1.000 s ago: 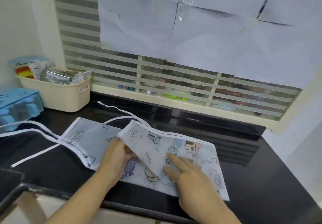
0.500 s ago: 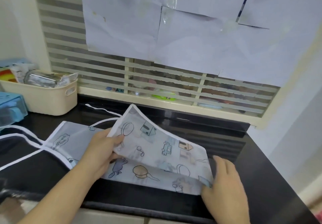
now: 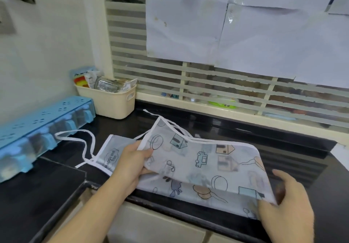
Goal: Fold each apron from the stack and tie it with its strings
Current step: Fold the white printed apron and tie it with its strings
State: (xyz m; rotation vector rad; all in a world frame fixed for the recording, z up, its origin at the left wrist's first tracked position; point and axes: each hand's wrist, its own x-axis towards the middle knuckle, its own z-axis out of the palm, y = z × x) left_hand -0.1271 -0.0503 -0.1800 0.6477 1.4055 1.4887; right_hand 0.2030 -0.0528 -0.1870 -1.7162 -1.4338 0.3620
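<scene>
Two hands are holding a printed apron over a black counter.

Head view: the left hand [image 3: 132, 164] is pinching the apron [image 3: 204, 165] flap's edge at centre, while the right hand [image 3: 283, 203], at 4 o'clock, is grasping the folded corner. The strings [image 3: 79, 135] are trailing toward 9 o'clock, near a blue box [image 3: 37, 129] and a cream basket [image 3: 111, 101].

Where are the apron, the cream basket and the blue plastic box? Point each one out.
apron [image 3: 205, 159], head view, on the lifted printed flap.
cream basket [image 3: 111, 103], head view, on its front wall.
blue plastic box [image 3: 43, 114], head view, on its perforated top.
</scene>
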